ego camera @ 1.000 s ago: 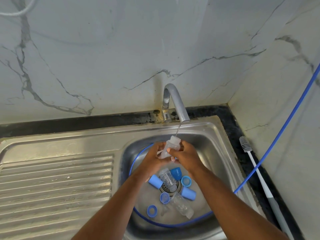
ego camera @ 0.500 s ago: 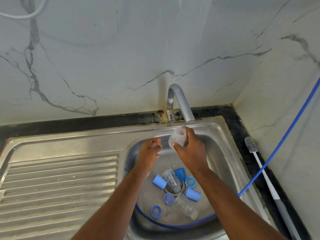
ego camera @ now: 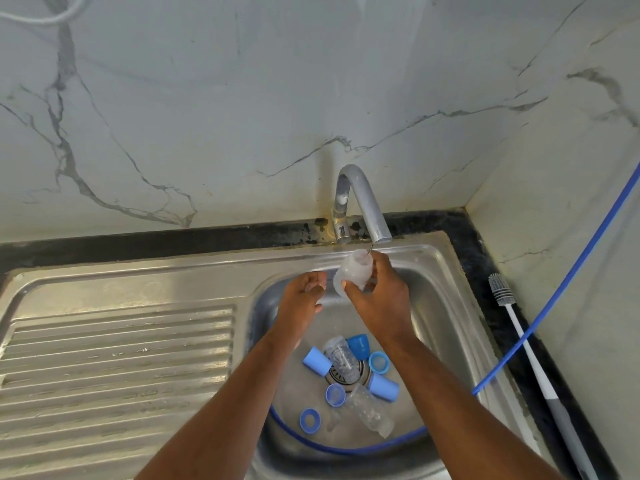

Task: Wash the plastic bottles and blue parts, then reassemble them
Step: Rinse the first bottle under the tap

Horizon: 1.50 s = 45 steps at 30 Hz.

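Head view: bottle (ego camera: 351, 273) in right hand (ego camera: 377, 299)

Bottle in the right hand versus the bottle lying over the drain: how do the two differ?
The held bottle is up in the right hand, tilted, with its mouth under the tap. The drain bottle lies on its side on the floor of the sink, and no hand touches it. The held bottle looks milky, while the drain bottle is clear with printed marks. Both are small, capless plastic bottles.
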Tool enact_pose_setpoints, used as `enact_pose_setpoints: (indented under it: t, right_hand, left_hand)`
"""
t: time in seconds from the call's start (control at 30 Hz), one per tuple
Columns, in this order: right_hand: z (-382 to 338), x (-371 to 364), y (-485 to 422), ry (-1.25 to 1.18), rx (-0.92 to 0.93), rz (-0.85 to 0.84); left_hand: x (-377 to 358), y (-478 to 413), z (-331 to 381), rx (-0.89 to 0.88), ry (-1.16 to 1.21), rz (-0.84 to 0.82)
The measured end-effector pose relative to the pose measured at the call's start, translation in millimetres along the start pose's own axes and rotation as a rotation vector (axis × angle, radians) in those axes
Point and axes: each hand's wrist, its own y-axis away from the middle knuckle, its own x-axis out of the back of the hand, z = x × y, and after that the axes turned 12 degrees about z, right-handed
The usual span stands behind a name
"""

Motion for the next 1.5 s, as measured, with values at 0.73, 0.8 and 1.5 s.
enact_pose_setpoints:
  t: [0.73, 0.8, 1.5]
  right_hand:
    - [-6.9, 11.1, -9.6, -0.025, -0.035, -0.006]
    - [-8.4, 12.9, -9.4, -0.023, -0.066, -0.111]
    - [40.7, 1.2, 16.2, -0.509, -1.066, -0.353]
  left_hand:
    - [-14.5, -2.5, 5.4, 0.128, 0.106, -0.11]
    - [-13.6, 0.0, 3.1, 0.217, 0.135, -0.157]
    - [-8.8, 22.8, 19.8, -0.183, -0.679, -0.244]
